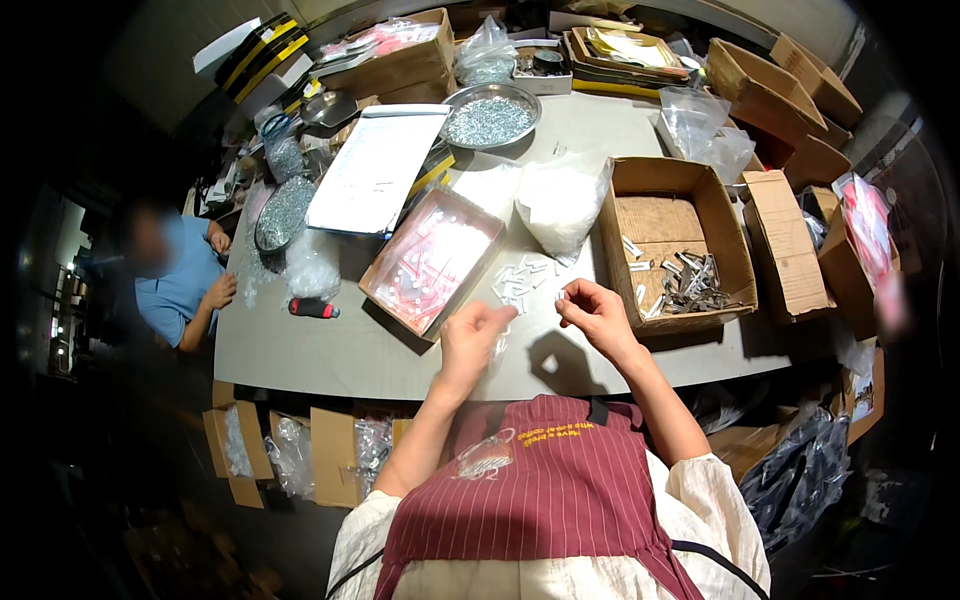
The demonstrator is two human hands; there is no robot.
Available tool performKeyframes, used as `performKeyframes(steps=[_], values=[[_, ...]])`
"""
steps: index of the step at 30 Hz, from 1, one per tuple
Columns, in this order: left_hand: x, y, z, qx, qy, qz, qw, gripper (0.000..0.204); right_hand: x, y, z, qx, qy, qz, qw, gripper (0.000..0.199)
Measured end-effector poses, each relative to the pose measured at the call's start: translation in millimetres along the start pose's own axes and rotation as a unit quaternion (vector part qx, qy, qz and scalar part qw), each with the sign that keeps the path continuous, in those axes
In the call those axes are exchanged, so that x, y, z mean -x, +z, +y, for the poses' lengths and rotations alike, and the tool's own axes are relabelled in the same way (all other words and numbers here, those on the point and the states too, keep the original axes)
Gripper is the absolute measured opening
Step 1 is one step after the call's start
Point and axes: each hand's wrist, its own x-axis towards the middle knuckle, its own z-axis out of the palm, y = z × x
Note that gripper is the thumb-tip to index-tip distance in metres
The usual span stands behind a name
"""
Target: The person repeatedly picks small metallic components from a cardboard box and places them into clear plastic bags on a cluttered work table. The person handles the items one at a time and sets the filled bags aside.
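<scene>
Right grip (600, 314) hovers near short, slim white pieces (516, 284).

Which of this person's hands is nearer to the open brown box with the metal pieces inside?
The right. The right hand is just left of the open brown box, near its front left corner; the left hand is farther left, close to the shallow box.

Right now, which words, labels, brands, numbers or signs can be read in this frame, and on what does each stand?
Maroon striped apron: yellow lettering beside a cup drawing, readable, though I won't copy its wording.
White paper sheet: faint writing, too small to read.
I can make out no other text clearly enough to read.
</scene>
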Motion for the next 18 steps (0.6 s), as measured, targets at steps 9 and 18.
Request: performKeyframes(steps=[9,18], values=[[-19.2,0.0,11.4,0.119,0.022,-0.053,0.991,0.019,-10.3,-18.9,-9.7,-0.063,-0.033,0.053,0.996,0.015],[-26.1,24.9,37.1,-0.094,0.287,-0.029,0.953,0.017,-12.5,-16.0,-67.2,0.177,-0.335,0.005,0.925,0.014]])
